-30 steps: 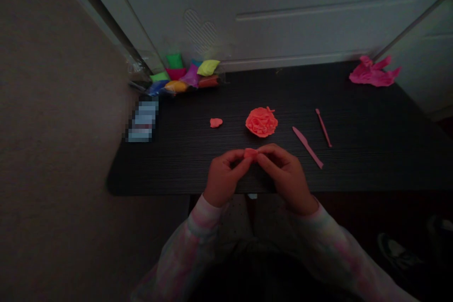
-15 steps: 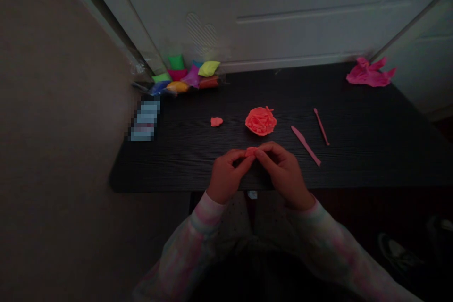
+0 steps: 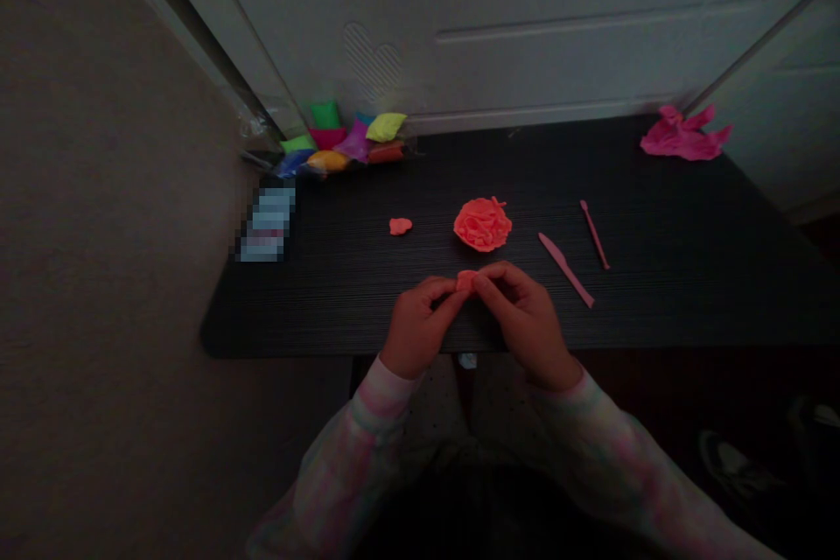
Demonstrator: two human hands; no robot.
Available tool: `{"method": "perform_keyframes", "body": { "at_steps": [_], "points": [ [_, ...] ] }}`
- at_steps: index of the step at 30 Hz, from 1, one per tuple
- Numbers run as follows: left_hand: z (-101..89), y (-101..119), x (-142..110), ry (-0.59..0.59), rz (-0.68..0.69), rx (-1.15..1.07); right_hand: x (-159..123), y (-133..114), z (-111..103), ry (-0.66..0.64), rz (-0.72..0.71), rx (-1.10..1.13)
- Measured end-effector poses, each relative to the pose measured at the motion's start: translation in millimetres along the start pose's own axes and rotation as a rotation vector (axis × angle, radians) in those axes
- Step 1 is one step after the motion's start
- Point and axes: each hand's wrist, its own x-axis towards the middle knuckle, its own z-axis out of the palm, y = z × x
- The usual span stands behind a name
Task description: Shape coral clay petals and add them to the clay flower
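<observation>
Between my fingertips is a small piece of coral modelling clay [image 3: 465, 281], close above the table's front part. My left hand [image 3: 418, 324] pinches its left side, and my right hand [image 3: 528, 319] pinches its right side. Just beyond my hands sits a round, ruffled coral clay flower [image 3: 483, 225], with a thin bit of clay sticking out at its upper right. A flat scrap of the same clay [image 3: 400, 227] lies to the left of the flower.
To the right lie a pink plastic knife [image 3: 565, 269] and a thin pink modelling tool [image 3: 594, 234]. Colourful clay packets [image 3: 328, 160] rest at the back left, near a blurred pale item [image 3: 268, 225]. Crumpled pink material [image 3: 686, 136] occupies the back right corner of the dark table [image 3: 315, 297].
Both hands stay in nearly the same place, still pinching the clay piece. A little more of the piece shows between my fingertips. The other things have not moved on the table.
</observation>
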Motion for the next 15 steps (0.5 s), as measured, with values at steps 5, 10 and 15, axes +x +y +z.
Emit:
{"method": "perform_keyframes", "body": {
  "at_steps": [5, 10, 15],
  "points": [
    [1.5, 0.3, -2.2, 0.036, -0.013, 0.006, -0.2, -1.1, 0.2, -0.003, 0.012, 0.019],
    [2.0, -0.2, -1.2, 0.047, -0.047, -0.056, 0.0, -2.3, 0.7, 0.013, 0.013, 0.050],
    [2.5, -0.7, -1.7, 0.107, -0.063, -0.090, -0.6, -2.0, 1.1, 0.011, 0.009, 0.052]
  ]
}}
